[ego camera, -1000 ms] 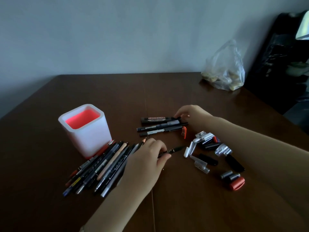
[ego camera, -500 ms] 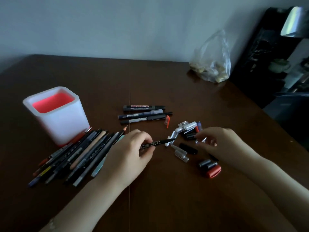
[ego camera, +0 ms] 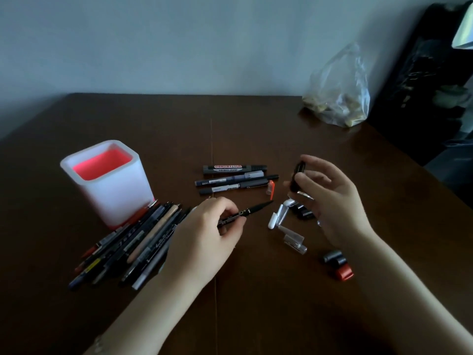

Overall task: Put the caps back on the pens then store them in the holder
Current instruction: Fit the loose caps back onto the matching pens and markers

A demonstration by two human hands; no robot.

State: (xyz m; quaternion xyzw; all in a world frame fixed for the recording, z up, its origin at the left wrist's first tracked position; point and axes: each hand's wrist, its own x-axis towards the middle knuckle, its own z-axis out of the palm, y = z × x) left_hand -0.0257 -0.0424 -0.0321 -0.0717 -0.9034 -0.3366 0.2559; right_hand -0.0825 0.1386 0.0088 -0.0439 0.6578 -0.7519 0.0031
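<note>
My left hand [ego camera: 204, 234] pinches a thin black uncapped pen [ego camera: 252, 210], its tip pointing right and slightly up. Lifted above the cap pile, my right hand [ego camera: 330, 198] holds a black cap [ego camera: 297, 176] upright between thumb and fingers. Loose caps, white [ego camera: 277, 216], clear [ego camera: 294, 239], black [ego camera: 304, 212] and red [ego camera: 344, 272], lie scattered on the table under and near that hand. A white holder with a red inside [ego camera: 110, 180] stands at the left. A heap of uncapped pens [ego camera: 133, 239] lies in front of it. Three capped pens [ego camera: 234, 179] lie side by side at the centre.
The dark wooden table [ego camera: 230, 303] runs back to a grey wall. A clear plastic bag [ego camera: 337, 90] with small items sits at the far right corner. Dark furniture [ego camera: 430, 80] stands beyond the table's right edge.
My right hand left the three capped pens, reached into the cap pile and has risen holding a black cap. My left hand keeps the thin pen in about the same place.
</note>
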